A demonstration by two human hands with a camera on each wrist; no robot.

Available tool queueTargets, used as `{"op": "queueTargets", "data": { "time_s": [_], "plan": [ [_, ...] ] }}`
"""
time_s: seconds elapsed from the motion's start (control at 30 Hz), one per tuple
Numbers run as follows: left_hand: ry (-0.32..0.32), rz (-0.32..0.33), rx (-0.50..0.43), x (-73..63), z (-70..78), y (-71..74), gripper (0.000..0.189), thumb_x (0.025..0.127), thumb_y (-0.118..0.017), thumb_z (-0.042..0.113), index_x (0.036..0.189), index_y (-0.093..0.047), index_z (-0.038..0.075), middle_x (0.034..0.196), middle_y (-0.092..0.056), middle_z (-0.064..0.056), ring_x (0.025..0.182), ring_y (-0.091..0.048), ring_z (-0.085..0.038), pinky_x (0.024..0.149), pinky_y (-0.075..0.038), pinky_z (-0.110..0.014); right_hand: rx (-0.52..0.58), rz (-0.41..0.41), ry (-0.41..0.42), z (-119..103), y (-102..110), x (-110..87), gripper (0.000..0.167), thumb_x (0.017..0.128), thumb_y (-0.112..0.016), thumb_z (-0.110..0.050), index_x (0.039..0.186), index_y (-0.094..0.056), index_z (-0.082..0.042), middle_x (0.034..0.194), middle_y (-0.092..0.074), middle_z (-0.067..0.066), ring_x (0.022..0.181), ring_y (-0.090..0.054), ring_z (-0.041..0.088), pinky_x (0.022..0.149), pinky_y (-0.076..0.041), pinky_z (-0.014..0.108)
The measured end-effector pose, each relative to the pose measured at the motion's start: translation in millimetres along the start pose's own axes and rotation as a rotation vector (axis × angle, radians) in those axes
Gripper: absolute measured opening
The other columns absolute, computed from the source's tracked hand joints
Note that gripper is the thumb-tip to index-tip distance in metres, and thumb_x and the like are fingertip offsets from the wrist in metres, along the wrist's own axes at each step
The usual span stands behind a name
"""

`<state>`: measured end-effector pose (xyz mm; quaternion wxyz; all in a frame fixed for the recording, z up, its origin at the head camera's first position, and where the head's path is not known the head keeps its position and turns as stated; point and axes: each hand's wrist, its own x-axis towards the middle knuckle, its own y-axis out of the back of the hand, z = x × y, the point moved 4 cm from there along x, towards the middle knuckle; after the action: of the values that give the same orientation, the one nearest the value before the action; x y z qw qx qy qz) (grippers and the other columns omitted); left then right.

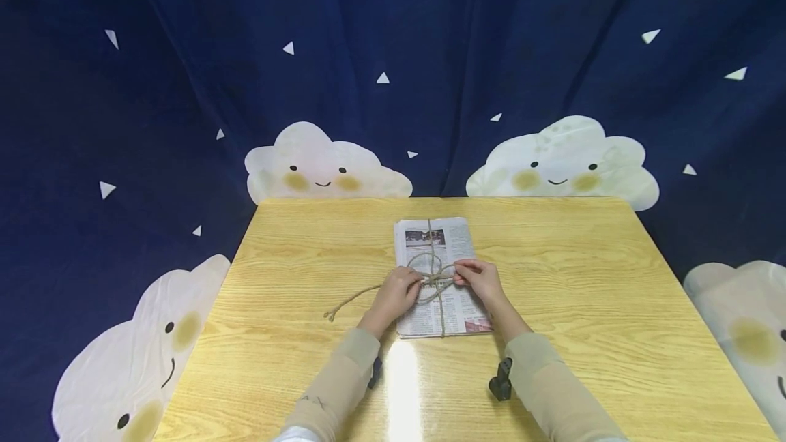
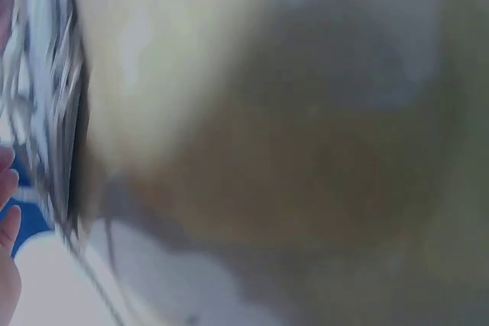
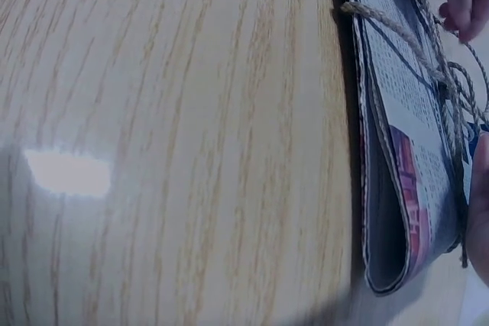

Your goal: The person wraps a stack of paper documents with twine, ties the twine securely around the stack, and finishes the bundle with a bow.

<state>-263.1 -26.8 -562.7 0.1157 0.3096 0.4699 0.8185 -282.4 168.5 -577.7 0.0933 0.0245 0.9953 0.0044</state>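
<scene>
A bundle of folded newspaper (image 1: pixel 451 316) lies on the wooden table, with rough twine (image 1: pixel 432 237) crossed around it both ways. Over the middle of the top page, the twine forms a knot with loops (image 1: pixel 425 257). My left hand (image 1: pixel 399 290) pinches the twine just left of the knot. On the other side, my right hand (image 1: pixel 482 280) pinches a loop between thumb and fingertips. The right wrist view shows the newspaper's rounded fold (image 3: pixel 386 276) near my right hand (image 3: pixel 478 215). The left wrist view is blurred, with fingers (image 2: pixel 8 211) at its edge.
One loose twine tail (image 1: pixel 350 300) with a frayed end runs left across the wooden table (image 1: pixel 295 251). Behind the table hangs a dark blue curtain (image 1: pixel 368 33) printed with clouds and white triangles. A dark wrist device (image 1: pixel 501 380) sits by the right sleeve.
</scene>
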Motion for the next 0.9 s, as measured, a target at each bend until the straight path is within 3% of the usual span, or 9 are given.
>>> {"op": "queueTargets", "data": {
  "time_s": [0.13, 0.27, 0.37, 0.6, 0.77, 0.9],
  "plan": [
    [-0.056, -0.073, 0.064, 3.9, -16.7, 12.8, 0.021, 0.08, -0.061, -0.003, 0.094, -0.071, 0.009, 0.1, -0.065, -0.001, 0.099, -0.056, -0.018, 0.093, -0.042, -0.034, 0.0, -0.006, 0.0, 0, 0, -0.3, 0.027, 0.087, -0.057, 0.001, 0.109, -0.056, 0.016, 0.077, -0.067, 0.015, 0.062, -0.064, 0.01, 0.064, -0.055, 0.024],
    [-0.163, -0.175, 0.096, 3.3, -27.0, 16.8, 0.016, 0.081, -0.064, 0.002, 0.092, -0.072, 0.011, 0.106, -0.065, -0.001, 0.103, -0.055, -0.019, 0.097, -0.04, -0.035, -0.011, -0.007, -0.011, 2, 1, -0.4, 0.027, 0.087, -0.057, 0.0, 0.109, -0.056, 0.015, 0.077, -0.067, 0.014, 0.062, -0.064, 0.01, 0.064, -0.055, 0.023],
    [-0.231, -0.196, 0.092, 2.4, -29.7, 17.0, 0.013, 0.081, -0.066, 0.006, 0.09, -0.073, 0.011, 0.106, -0.066, -0.003, 0.102, -0.057, -0.019, 0.094, -0.043, -0.034, -0.011, -0.007, -0.022, 3, 2, -0.4, 0.027, 0.087, -0.058, -0.001, 0.109, -0.056, 0.014, 0.08, -0.067, 0.016, 0.063, -0.064, 0.01, 0.064, -0.055, 0.023],
    [-0.301, -0.106, 0.017, 0.3, -29.4, 14.7, 0.005, 0.079, -0.068, 0.008, 0.082, -0.072, 0.007, 0.096, -0.065, -0.007, 0.091, -0.061, -0.02, 0.084, -0.05, -0.027, -0.006, -0.019, -0.024, 2, 1, -1.5, 0.028, 0.088, -0.058, -0.002, 0.11, -0.056, 0.014, 0.085, -0.066, 0.021, 0.064, -0.064, 0.01, 0.066, -0.055, 0.023],
    [-0.34, -0.028, 0.04, -2.9, -21.5, 10.8, 0.004, 0.078, -0.069, 0.01, 0.081, -0.071, 0.008, 0.083, -0.061, -0.002, 0.078, -0.057, -0.015, 0.072, -0.05, -0.023, -0.011, -0.02, -0.017, 2, 2, -2.0, 0.028, 0.088, -0.057, -0.001, 0.11, -0.055, 0.015, 0.083, -0.066, 0.019, 0.064, -0.065, 0.011, 0.065, -0.055, 0.023],
    [-0.341, -0.01, 0.076, -4.0, -10.4, 5.2, 0.005, 0.08, -0.07, 0.015, 0.082, -0.072, 0.011, 0.077, -0.058, 0.002, 0.071, -0.055, -0.012, 0.067, -0.048, -0.021, -0.02, -0.012, -0.009, 2, 3, -1.7, 0.027, 0.087, -0.058, -0.001, 0.11, -0.056, 0.015, 0.081, -0.067, 0.018, 0.062, -0.064, 0.01, 0.064, -0.055, 0.023]
  ]
}}
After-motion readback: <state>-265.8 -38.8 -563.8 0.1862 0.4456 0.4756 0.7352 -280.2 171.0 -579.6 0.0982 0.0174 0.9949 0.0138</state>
